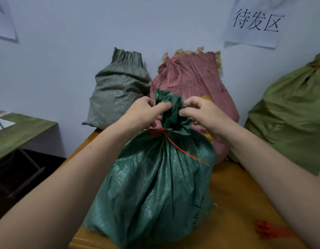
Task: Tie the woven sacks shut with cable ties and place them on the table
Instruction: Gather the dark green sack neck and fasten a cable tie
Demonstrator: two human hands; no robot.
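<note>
The gathered neck of the dark green sack (pixel 155 186) is being pinched from either side by the left hand (pixel 141 114) and the right hand (pixel 204 117), both curled into the fabric. Just below both hands, the neck is being cinched by a red cable tie (pixel 179 149). The sack is being borne by the table (pixel 236 194) beneath them.

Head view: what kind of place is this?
Probably a packing or dispatch room: the wall sign reads 待发区, "awaiting dispatch area", and a filled grey sack and pink sack stand along the wall.
</note>
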